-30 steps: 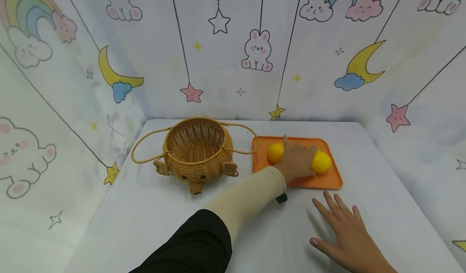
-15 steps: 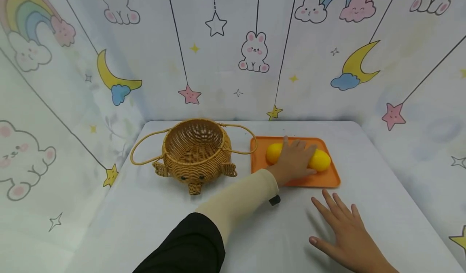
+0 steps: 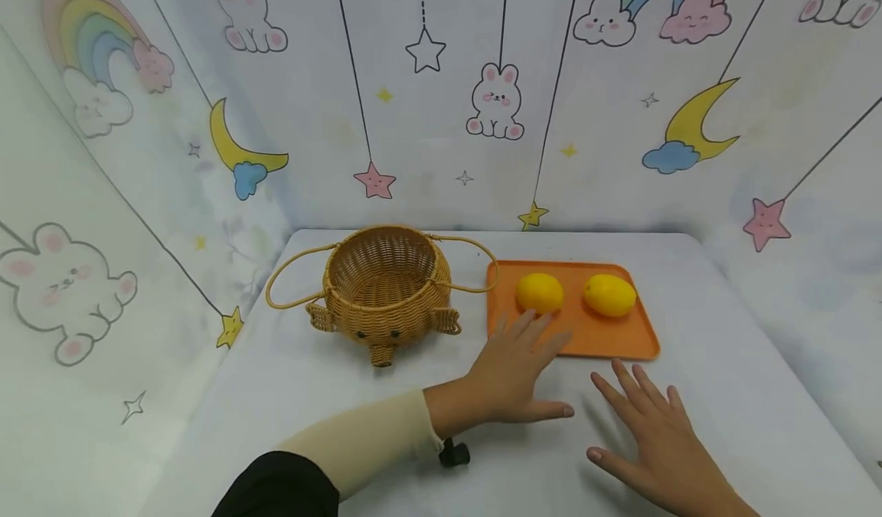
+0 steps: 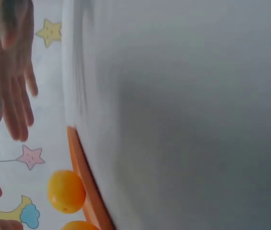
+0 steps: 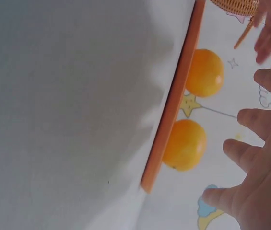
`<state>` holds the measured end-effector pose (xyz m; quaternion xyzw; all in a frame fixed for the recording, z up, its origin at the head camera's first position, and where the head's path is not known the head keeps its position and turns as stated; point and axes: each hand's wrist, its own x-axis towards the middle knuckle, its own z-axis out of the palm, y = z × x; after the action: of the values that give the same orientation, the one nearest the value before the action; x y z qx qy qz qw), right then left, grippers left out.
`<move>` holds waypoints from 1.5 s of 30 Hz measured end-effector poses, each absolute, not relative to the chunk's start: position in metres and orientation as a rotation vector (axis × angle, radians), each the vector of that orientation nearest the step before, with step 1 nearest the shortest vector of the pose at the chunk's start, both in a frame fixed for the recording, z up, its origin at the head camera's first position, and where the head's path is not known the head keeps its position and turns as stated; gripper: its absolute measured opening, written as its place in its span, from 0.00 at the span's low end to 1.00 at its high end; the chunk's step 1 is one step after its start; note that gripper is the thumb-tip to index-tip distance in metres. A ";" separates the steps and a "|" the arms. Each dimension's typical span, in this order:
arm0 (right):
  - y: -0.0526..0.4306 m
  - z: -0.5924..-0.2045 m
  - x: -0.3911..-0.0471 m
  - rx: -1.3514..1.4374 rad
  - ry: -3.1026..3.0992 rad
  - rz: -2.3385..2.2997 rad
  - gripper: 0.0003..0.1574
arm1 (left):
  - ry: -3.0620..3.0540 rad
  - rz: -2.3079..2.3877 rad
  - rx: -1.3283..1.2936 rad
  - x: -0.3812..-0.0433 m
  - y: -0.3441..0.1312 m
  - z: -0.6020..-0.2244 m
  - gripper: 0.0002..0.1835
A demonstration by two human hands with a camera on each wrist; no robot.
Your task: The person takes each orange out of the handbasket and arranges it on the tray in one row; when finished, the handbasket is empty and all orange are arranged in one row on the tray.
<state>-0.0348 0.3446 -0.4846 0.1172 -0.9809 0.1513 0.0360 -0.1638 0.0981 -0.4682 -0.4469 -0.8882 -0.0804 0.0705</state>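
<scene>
Two yellow lemons lie on an orange tray (image 3: 572, 333): the left lemon (image 3: 540, 293) and the right lemon (image 3: 609, 296). My left hand (image 3: 513, 371), fingers spread and holding nothing, hovers at the tray's front left edge, its fingertips overlapping the tray just below the left lemon in the head view. To the right, my right hand (image 3: 651, 433) is spread in front of the tray with nothing in it. The left wrist view has one lemon (image 4: 66, 191) whole and the other partly cut off. Both lemons (image 5: 184, 144) show behind the tray's rim in the right wrist view.
A wicker basket (image 3: 386, 325) with an animal face and two looped handles stands left of the tray, its right handle reaching over the tray's corner. White cloth covers the table (image 3: 717, 310). A patterned fabric wall (image 3: 427, 142) rises behind and at the sides.
My left hand has left the lemons and drawn back toward me and to the left, off most of the tray, uncovering both lemons. My right hand has barely moved.
</scene>
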 end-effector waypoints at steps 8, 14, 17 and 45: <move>0.334 -0.491 -0.037 0.321 -3.088 0.475 0.64 | -2.840 -0.464 -1.392 -0.125 0.018 -0.488 0.55; 0.329 -0.492 -0.035 0.333 -3.103 0.455 0.63 | -2.874 -0.496 -1.302 -0.116 -0.030 -0.497 0.57; 0.327 -0.493 -0.034 0.368 -3.077 0.460 0.62 | -2.864 -0.484 -1.238 -0.115 -0.043 -0.497 0.58; 0.312 -0.494 -0.049 0.411 -3.100 0.407 0.64 | -2.865 -0.399 -1.060 -0.111 -0.069 -0.502 0.61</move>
<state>-0.0487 0.3120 -0.4936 0.1303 -0.9830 0.1290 -0.0061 -0.1109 -0.0693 -0.5019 -0.3441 -0.9295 -0.1295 0.0305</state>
